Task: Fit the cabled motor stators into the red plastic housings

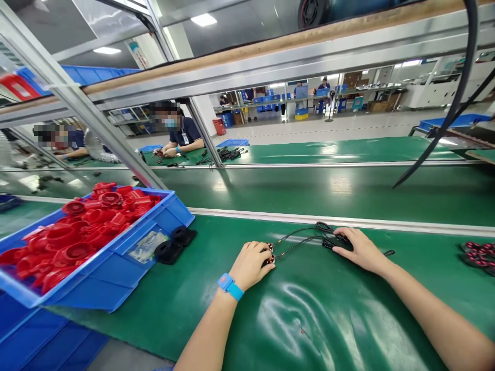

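My left hand, with a blue band at the wrist, is closed around small dark round parts with copper-coloured spots, low over the green work surface. Two thin black leads run from these parts to the right. They join a coiled black cable bundle, which my right hand holds, thumb on the near side and fingers over the top. Part of the bundle is hidden under that palm, and a short cable end sticks out beyond it.
At left, a blue bin full of red plastic parts overhangs the front edge. Black blocks lie beside it. Pink-and-black parts lie far right. A thick black cable hangs down. Across the line a co-worker sits.
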The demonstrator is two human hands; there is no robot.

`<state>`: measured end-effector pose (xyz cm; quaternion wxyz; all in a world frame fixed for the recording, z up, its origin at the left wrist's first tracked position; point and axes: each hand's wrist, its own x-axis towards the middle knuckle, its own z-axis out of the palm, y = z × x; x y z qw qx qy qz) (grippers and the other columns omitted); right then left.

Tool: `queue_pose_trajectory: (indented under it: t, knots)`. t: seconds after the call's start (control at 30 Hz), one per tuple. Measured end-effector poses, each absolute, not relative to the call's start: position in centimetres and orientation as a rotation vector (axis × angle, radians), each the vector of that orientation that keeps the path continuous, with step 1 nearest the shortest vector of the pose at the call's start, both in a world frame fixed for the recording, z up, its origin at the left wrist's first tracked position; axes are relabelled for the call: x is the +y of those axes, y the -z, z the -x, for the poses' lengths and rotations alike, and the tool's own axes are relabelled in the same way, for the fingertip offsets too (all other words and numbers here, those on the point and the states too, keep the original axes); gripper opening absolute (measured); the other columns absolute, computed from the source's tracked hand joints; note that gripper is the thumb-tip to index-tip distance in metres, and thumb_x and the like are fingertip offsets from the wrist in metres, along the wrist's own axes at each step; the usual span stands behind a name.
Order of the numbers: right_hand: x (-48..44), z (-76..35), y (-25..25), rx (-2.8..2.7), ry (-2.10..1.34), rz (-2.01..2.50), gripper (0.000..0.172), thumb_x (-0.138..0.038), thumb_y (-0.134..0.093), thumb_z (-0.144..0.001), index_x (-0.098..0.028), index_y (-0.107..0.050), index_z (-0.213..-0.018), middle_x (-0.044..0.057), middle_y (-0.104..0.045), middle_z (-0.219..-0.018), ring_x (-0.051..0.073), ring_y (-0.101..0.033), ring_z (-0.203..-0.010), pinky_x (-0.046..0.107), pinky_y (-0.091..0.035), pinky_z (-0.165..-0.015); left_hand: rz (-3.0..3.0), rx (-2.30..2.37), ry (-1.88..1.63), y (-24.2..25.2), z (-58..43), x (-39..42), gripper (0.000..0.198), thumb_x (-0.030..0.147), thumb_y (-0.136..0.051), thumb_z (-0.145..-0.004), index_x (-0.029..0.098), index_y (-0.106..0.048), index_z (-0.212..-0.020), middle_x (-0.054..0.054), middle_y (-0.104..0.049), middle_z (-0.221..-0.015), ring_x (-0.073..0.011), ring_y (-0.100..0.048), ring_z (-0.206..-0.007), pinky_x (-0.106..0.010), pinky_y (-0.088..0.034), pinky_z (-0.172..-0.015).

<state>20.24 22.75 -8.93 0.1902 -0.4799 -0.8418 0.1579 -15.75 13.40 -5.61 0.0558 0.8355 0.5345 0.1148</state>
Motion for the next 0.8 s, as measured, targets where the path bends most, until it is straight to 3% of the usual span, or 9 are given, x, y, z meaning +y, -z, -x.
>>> queue_pose_trajectory:
  t: [0.1, 0.23, 0.4, 0.63, 0.7, 0.8]
  knots:
    - [21.3, -22.3, 8.5, -2.468, -0.472, 1.298, 0.027, -0.048, -0.048, -0.091, -0.026, -0.055, -0.106, 0.006, -0.060, -0.109, 0.026, -0.054, -0.101, 0.042, -0.046, -0.089, -2.514, 1.604, -0.336, 5.3, 16.3, 13.4, 0.009, 0.029, -0.073, -0.085, 0.024, -0.066, -0.089, -0.002, -0.063, -0.113, -0.0245, -0.055, -0.105, -0.043, -0.042, -0.093]
    - [18.9, -26.7, 7.9, -2.515, -0.561, 1.328, 0.022, -0.044, -0.052, -0.089, -0.028, -0.056, -0.103, 0.004, -0.061, -0.107, 0.024, -0.056, -0.100, 0.037, -0.048, -0.086, -2.521, 1.439, -0.358, 5.0, 15.3, 13.1, 0.010, 0.030, -0.075, -0.085, 0.026, -0.068, -0.091, -0.001, -0.063, -0.112, -0.0233, -0.054, -0.105, -0.043, -0.038, -0.098]
    - [15.4, -33.3, 8.8, -2.372, -0.430, 1.534, 0.028, -0.052, -0.058, -0.086, -0.029, -0.057, -0.102, 0.005, -0.061, -0.107, 0.023, -0.058, -0.097, 0.035, -0.049, -0.082, -2.599, 1.199, -0.408, 5.8, 11.6, 12.6, 0.011, 0.036, -0.072, -0.088, 0.028, -0.068, -0.096, 0.001, -0.063, -0.116, -0.0250, -0.049, -0.117, -0.045, -0.031, -0.106]
    - [13.5, -35.4, 9.0, -2.214, -0.273, 1.649, 0.044, -0.067, -0.060, -0.082, -0.028, -0.058, -0.101, 0.006, -0.060, -0.117, 0.024, -0.057, -0.109, 0.032, -0.050, -0.081, -2.471, 1.071, -0.583, 6.9, 9.9, 12.1, 0.017, 0.037, -0.071, -0.089, 0.023, -0.066, -0.097, -0.003, -0.060, -0.126, -0.0258, -0.051, -0.122, -0.040, -0.038, -0.103]
    - [14.0, -34.5, 8.8, -2.219, -0.119, 1.577, 0.045, -0.069, -0.055, -0.084, -0.028, -0.061, -0.100, 0.007, -0.060, -0.116, 0.026, -0.057, -0.108, 0.038, -0.050, -0.082, -2.313, 1.195, -0.772, 6.8, 10.0, 11.9, 0.016, 0.035, -0.066, -0.092, 0.022, -0.064, -0.101, -0.004, -0.061, -0.123, -0.0220, -0.055, -0.117, -0.034, -0.041, -0.100]
    - [14.7, -32.0, 8.4, -2.230, 0.017, 1.450, 0.044, -0.068, -0.049, -0.088, -0.028, -0.063, -0.100, 0.007, -0.063, -0.111, 0.027, -0.060, -0.101, 0.045, -0.047, -0.087, -2.105, 1.552, -0.914, 6.9, 9.9, 12.2, 0.012, 0.029, -0.058, -0.097, 0.020, -0.065, -0.096, -0.002, -0.067, -0.101, -0.0173, -0.061, -0.095, -0.030, -0.045, -0.086]
